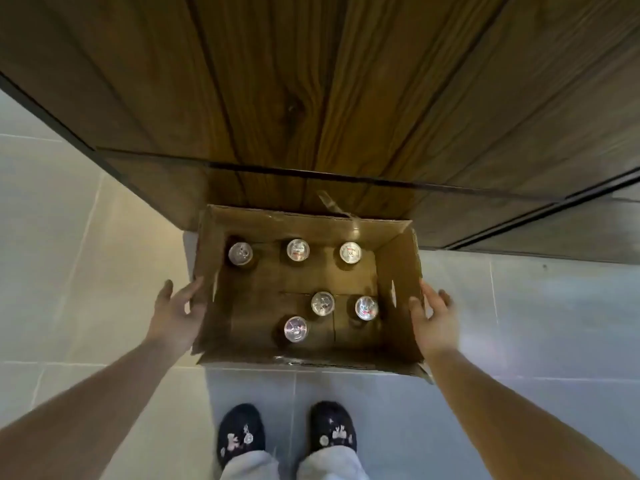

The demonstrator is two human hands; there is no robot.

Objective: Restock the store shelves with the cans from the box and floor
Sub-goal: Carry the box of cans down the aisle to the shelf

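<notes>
An open brown cardboard box (401, 271) sits low in front of my feet, its far side against a wooden shelf base. Several silver-topped cans stand upright inside it: three in the back row, for example one can (298, 250), and three nearer me, for example another can (295, 329). My left hand (175, 315) is against the outside of the box's left wall, fingertips at its rim. At the right wall my right hand (433, 322) has its thumb at the rim and its fingers outside. The box is held between both hands.
A dark wooden panel unit (311, 98) fills the upper view, and its base (156, 188) meets the floor just behind the box. Pale grey floor tiles (69, 254) lie to both sides. My feet in dark slippers (287, 434) stand just behind the box.
</notes>
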